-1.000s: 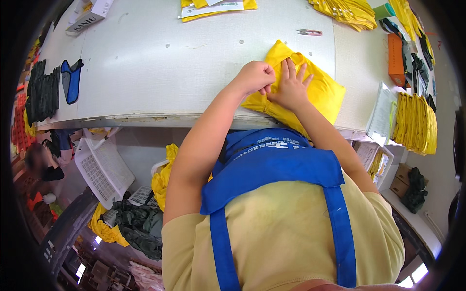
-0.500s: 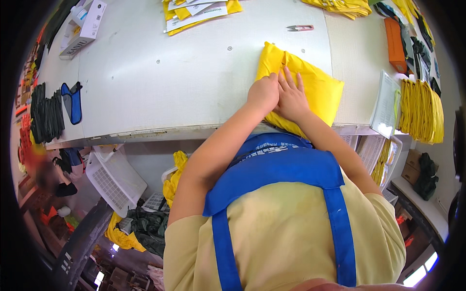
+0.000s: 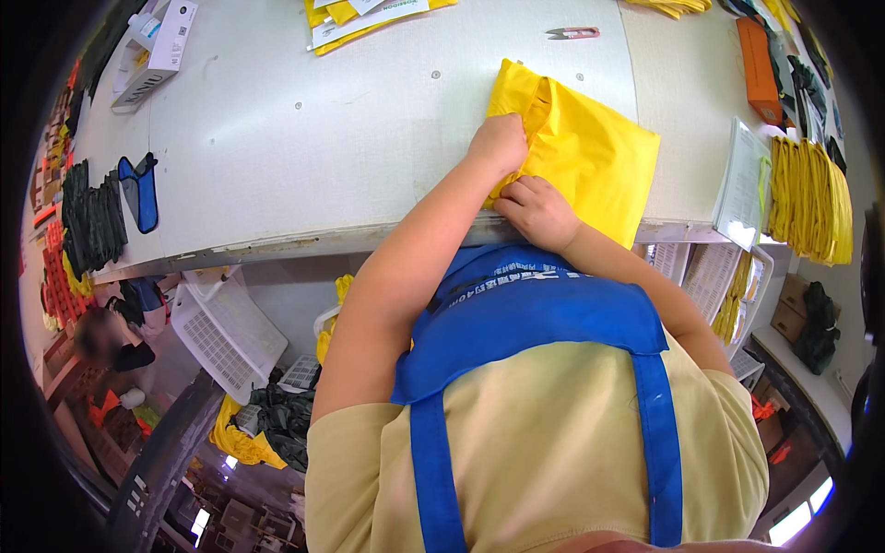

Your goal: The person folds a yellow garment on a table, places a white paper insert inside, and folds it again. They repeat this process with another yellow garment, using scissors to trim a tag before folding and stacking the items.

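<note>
A yellow fabric pouch [image 3: 604,152], plump and folded, lies tilted at the table's front edge, its near corner jutting over the rim. My left hand [image 3: 501,145] is closed on the pouch's left edge, beside a fold that gapes a little. Lower down on that same edge, my right hand [image 3: 542,213] curls its fingers and pinches the fabric close to my blue apron [image 3: 525,318]. The fingertips of both hands are partly hidden, and what is inside the pouch does not show.
Red-handled thread snips [image 3: 573,33] lie beyond the pouch. Yellow packets with white papers [image 3: 369,26] are at the back. Folded yellow pieces [image 3: 811,198] and a clear sleeve with papers [image 3: 743,184] stand right; dark folded fabric [image 3: 90,217] and a white box [image 3: 155,53] lie left.
My right hand has left its flat position on the pouch and come down to the lower left edge, fingers now curled. The fold by my left hand gapes wider.
</note>
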The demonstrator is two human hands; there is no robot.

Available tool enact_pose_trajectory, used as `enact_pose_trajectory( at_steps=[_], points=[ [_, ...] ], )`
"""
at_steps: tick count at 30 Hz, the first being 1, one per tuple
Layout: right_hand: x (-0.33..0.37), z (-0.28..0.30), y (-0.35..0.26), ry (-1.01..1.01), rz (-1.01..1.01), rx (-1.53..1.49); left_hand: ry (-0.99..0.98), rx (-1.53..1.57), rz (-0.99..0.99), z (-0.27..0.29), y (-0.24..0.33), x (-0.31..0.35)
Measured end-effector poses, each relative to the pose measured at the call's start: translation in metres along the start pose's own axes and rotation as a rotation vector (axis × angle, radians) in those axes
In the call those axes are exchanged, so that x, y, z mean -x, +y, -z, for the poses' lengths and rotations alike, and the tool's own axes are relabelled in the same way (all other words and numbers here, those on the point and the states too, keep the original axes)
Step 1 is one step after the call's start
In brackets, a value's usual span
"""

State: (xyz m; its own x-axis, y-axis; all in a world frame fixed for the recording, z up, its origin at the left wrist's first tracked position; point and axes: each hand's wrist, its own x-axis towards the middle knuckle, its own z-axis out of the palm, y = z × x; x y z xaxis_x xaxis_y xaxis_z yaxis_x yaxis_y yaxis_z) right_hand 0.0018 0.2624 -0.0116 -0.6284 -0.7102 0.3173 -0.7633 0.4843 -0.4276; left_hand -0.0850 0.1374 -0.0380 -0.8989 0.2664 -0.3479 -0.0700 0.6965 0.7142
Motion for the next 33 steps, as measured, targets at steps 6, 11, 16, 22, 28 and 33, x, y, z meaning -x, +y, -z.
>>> enact_pose_trajectory(
  at_steps=[6,11,16,22,28,33],
  points=[
    [-0.006,0.017,0.002,0.013,-0.128,-0.175,0.163,0.113,-0.070,0.005,-0.001,0.014],
    [-0.027,0.029,0.019,0.119,-0.203,0.013,0.648,0.387,-0.244,-0.022,-0.014,0.055],
    [-0.038,0.033,0.045,0.099,-0.282,0.081,0.467,-0.224,-0.378,-0.037,-0.016,0.072],
    [-0.059,0.036,0.054,0.128,-0.391,0.056,0.365,-0.462,-0.316,-0.045,-0.015,0.070],
    [-0.039,0.037,0.040,0.168,-0.275,0.145,0.309,-0.478,-0.373,-0.056,-0.020,0.083],
    [-0.052,0.025,0.056,0.270,-0.470,0.067,0.272,-0.507,-0.365,-0.054,-0.018,0.082]
  ],
)
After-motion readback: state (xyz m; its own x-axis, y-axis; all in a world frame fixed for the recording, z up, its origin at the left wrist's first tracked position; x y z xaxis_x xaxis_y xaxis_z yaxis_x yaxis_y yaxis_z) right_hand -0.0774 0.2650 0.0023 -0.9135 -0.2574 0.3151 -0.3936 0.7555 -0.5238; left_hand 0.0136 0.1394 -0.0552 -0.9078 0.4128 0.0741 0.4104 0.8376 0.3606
